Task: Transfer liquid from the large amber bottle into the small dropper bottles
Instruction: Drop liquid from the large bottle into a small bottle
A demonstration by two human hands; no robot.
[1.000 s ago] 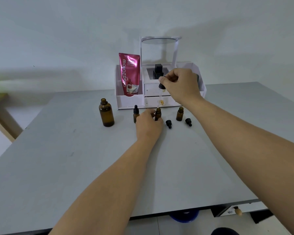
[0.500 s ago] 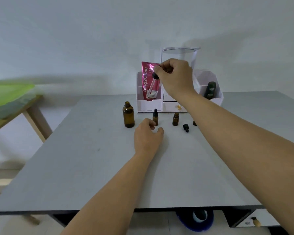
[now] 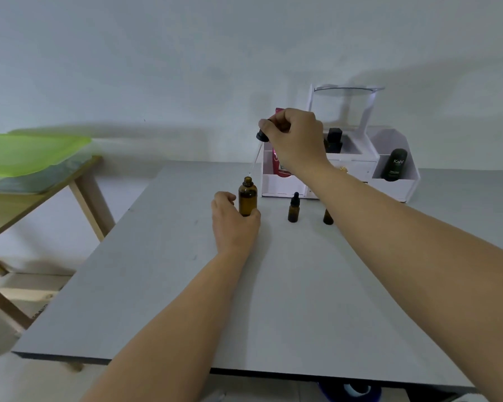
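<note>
The large amber bottle (image 3: 247, 196) stands open on the grey table (image 3: 244, 300), and my left hand (image 3: 233, 221) grips its lower body. My right hand (image 3: 295, 139) pinches a black-capped dropper (image 3: 262, 136) above it; the glass pipette slants down with its tip just over the bottle's mouth. A small capped dropper bottle (image 3: 293, 208) stands to the right. Another small amber bottle (image 3: 328, 217) is partly hidden behind my right forearm.
A white organiser (image 3: 389, 184) stands at the table's back, holding a pink pouch (image 3: 279, 166), a black jar (image 3: 333, 140) and a dark Kahf bottle (image 3: 394, 164). A wooden side table (image 3: 41, 187) with a green sheet (image 3: 26, 150) stands to the left.
My left hand left the small bottle, moved left and took hold of the large amber bottle. My right hand carried the dropper left over its mouth. The camera turned left.
</note>
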